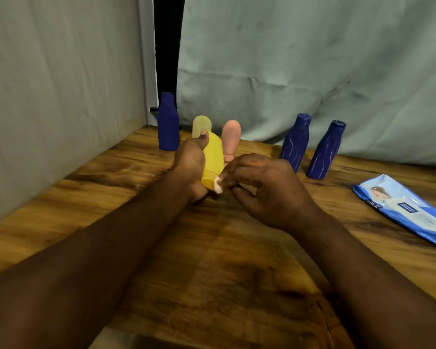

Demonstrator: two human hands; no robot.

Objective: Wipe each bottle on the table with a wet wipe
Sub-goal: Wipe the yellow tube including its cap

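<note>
My left hand (190, 163) grips a yellow bottle (213, 159), tilted with its cap end toward me, just above the wooden table (212, 260). My right hand (264, 183) pinches a small white wet wipe (218, 185) against the bottle's cap end. Behind stand a pale yellow bottle (202, 124), a pink bottle (230, 137) and a tall dark blue bottle (168, 122). Two more dark blue bottles (296, 141) (326, 149) stand to the right, leaning slightly.
A blue pack of wet wipes (403, 210) lies flat at the table's right edge. Grey-green cloth (312, 59) hangs behind the table, and a pale wall panel (61, 84) closes its left side. The table's front edge runs near the bottom of the view.
</note>
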